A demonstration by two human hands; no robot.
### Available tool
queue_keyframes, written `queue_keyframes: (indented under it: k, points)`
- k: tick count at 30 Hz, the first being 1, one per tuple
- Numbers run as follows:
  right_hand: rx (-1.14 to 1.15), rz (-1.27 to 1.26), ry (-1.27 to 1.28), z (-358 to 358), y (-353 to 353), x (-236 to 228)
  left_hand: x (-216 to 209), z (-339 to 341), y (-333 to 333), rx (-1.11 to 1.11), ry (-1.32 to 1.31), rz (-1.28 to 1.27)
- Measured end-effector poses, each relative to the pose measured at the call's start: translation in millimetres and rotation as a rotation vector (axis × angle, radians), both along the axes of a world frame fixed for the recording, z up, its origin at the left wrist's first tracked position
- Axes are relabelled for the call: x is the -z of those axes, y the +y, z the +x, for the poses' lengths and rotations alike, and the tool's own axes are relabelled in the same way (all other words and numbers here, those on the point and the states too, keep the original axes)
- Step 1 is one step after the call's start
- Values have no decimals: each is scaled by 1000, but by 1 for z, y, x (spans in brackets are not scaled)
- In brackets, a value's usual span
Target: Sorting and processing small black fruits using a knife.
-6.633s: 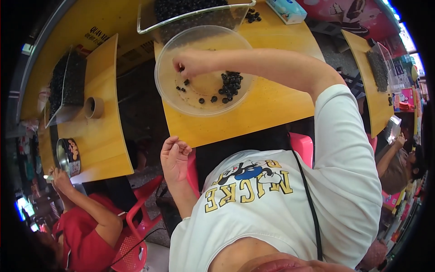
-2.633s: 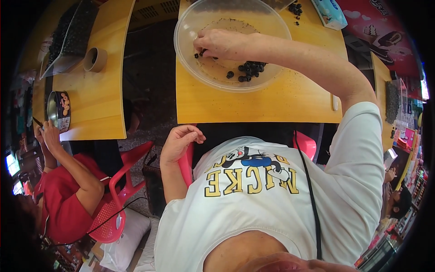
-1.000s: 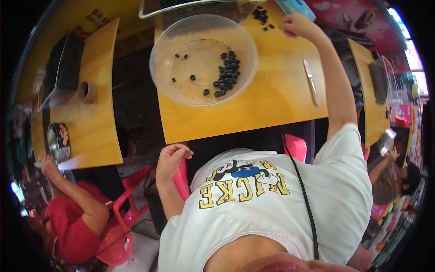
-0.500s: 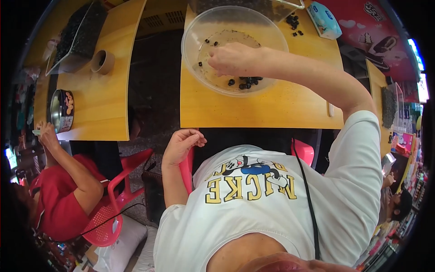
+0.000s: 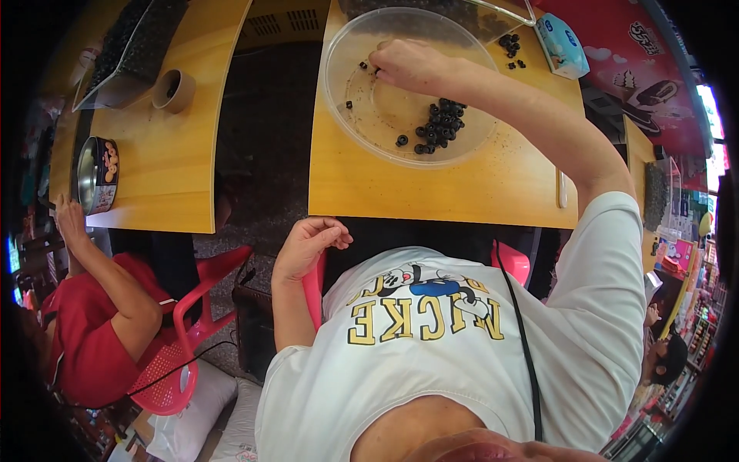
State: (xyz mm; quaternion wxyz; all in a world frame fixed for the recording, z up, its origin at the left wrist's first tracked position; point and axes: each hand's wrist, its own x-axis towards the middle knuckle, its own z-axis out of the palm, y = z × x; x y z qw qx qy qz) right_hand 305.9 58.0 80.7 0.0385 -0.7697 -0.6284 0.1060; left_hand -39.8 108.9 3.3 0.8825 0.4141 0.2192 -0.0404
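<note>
A wide, clear plastic bowl [image 5: 366, 142] stands on the yellow wooden table, with small dark crumbs on its bottom. In its near right part lies a heap of small, black, ring-like pieces [image 5: 440, 123]. A few single black pieces [image 5: 349, 104] lie apart at its left side. My right hand [image 5: 408, 65] reaches into the bowl's far part, its fingers pinched together beside a black piece; what they hold is hidden. Just off the table's front edge, my left hand [image 5: 314, 242] is loosely curled, thumb against fingers, with nothing visible in it.
More black pieces [image 5: 510, 45] lie beside a blue tissue pack [image 5: 562, 46] at the far right. A clear bin [image 5: 500, 9] stands behind the bowl. On the left table are a cup [image 5: 174, 91] and a round tin [image 5: 98, 175]; a person in red [image 5: 100, 331] sits there.
My right hand has moved farther away within the bowl, uncovering more of the black heap. My left hand has stayed in place. The whole view has shifted slightly.
</note>
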Motion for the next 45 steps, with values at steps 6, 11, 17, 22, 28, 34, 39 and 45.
queue_keyframes:
  k: [6,11,17,22,28,34,39,45]
  points:
    - [12,70,114,2,5,0,-1,-1,0,13,0,0]
    - [42,264,-1,-8,16,11,-1,-1,0,1,9,-5]
    - [-93,158,-64,-16,15,14,0,-1,-1,7,18,13]
    - [-13,118,73,-5,13,9,-1,0,-2,18,7,33]
    - [252,168,564,-9,-40,-92,1,0,-2,12,44,46]
    - [593,211,636,48,-144,-136,3,-3,-4,6,76,118]
    - [916,343,508,136,-209,-57,1,2,-4,12,35,104]
    - [615,401,-28,165,-196,13,2,1,-8,-45,51,105]
